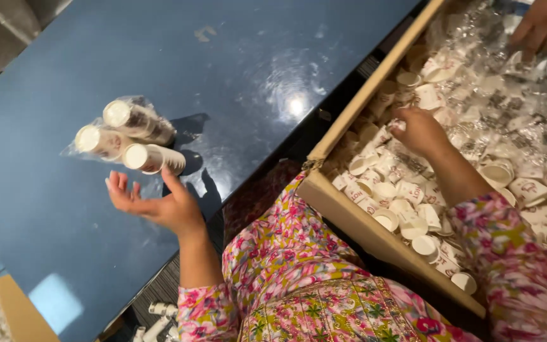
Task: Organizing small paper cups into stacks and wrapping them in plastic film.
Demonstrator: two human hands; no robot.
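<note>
My left hand [156, 202] hovers palm-up over the dark blue table [223, 69], fingers apart and holding nothing. Just beyond it lie three stacks of small white paper cups [131, 136], two of them in clear plastic wrap. My right hand [418, 130] reaches into a big cardboard box [349, 215] on the right and closes its fingers on a small wrapped cup among the heap. The box is full of loose white paper cups [406, 209] and crinkled clear wrappers [514, 101].
Another person's hand [546, 25] rests on the wrappers at the box's far top right. A second cardboard box [4, 310] with cups shows at the bottom left. A few cup stacks [156, 320] lie on the floor below the table edge.
</note>
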